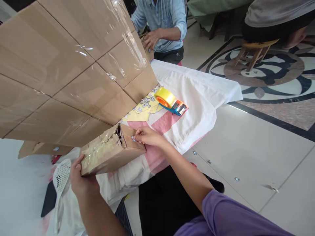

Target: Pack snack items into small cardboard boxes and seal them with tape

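Both hands work: the left hand (83, 181) clasps the box (114, 153) beside the stack (73, 78), top taped, corner torn; the right hand (147, 135) pinches a sticker (133, 139) at its right end, that job seemingly unfinished; tape (167, 99) lies beyond.

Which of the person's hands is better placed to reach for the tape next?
Probably the right hand: it is at the end of the torn box nearer the tape, while the left hand holds the opposite end.
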A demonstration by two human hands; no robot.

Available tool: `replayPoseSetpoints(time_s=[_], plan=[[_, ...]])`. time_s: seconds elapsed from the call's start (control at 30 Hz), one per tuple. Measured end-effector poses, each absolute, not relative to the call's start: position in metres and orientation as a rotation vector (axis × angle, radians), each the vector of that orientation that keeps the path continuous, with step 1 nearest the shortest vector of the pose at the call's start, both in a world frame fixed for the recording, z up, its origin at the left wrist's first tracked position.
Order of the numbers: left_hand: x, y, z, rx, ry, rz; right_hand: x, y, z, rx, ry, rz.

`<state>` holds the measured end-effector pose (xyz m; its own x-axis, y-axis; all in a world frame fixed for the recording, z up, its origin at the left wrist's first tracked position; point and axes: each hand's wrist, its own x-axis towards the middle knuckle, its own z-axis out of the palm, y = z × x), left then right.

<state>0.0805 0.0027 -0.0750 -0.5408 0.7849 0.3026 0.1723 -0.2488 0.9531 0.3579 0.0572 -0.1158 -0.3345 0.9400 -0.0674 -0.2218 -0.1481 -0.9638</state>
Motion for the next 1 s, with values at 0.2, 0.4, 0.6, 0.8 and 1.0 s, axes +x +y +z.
replayPoseSetpoints(time_s=[0.2,0.4,0.6,0.8,1.0], plan=[[0.081,0.001,-0.075,1.178,1.522,1.851,0.368,0.055,-0.111,-0.825,-1.374,1.47],[0.079,0.002,-0.076,1.209,1.562,1.839,0.373,0.047,-0.109,-0.896,-1.492,1.271],[0.069,0.0,-0.079,1.166,1.572,1.813,0.366,0.051,-0.11,-0.851,-1.408,1.261],[0.077,-0.001,-0.08,1.156,1.509,1.899,0.358,0.05,-0.115,-0.945,-1.329,1.254],[0.083,0.0,-0.08,1.111,1.467,1.971,0.351,0.046,-0.112,-0.997,-1.221,1.288]])
